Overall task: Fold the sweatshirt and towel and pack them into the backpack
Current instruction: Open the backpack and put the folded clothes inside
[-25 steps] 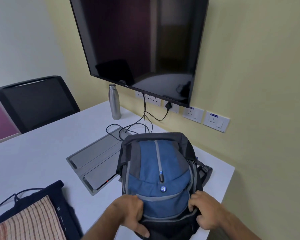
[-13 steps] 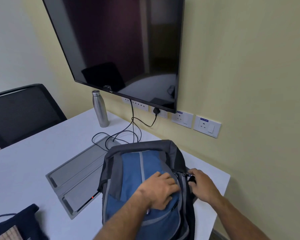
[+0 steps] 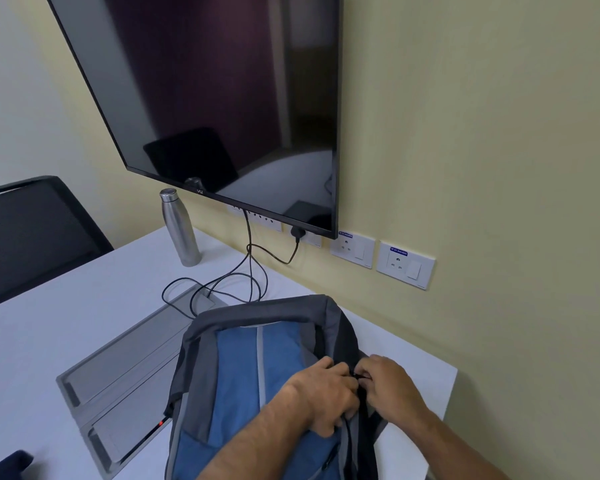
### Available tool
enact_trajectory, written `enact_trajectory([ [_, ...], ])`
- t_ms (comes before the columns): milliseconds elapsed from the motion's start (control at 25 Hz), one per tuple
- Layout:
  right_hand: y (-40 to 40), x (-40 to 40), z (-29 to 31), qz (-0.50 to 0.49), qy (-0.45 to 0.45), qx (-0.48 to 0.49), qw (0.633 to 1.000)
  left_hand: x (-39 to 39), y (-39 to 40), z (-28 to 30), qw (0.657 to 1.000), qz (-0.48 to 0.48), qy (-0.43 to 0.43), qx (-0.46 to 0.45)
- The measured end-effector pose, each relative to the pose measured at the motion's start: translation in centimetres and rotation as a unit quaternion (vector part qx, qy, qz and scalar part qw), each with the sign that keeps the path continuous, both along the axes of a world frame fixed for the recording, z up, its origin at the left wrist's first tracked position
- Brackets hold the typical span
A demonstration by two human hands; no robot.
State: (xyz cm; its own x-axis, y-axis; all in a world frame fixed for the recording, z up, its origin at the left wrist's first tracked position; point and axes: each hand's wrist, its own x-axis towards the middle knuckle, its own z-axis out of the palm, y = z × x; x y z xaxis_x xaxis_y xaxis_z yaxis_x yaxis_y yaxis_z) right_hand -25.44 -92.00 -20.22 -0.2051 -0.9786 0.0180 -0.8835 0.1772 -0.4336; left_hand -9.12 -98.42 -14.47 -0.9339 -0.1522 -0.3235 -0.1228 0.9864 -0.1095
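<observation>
The backpack (image 3: 250,375) lies at the tabletop's right edge near the wall. My left hand (image 3: 321,396) grips its side to brace the fabric — my right hand (image 3: 388,386) pinches what looks like the zipper pull, probably to open it for packing.

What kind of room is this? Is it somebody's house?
Probably not a house. It looks like an office meeting room: a big dark screen hangs on the wall over a long white table, a black office chair stands beside it, and a row of wall sockets runs under the screen.
</observation>
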Motion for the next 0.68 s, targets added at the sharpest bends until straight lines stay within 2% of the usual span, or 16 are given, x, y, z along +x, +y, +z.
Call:
enact_trajectory([
  [320, 1.4, 0.0, 1.5, 0.071, 0.100, 0.041, 0.992, 1.0, 0.1, -0.4, 0.998, 0.014, 0.034, -0.042],
  [680, 6.6, 1.1, 1.9, 0.158, 0.062, 0.050, 0.984, 1.4, 1.3, 0.4, 0.995, 0.068, 0.039, -0.066],
])
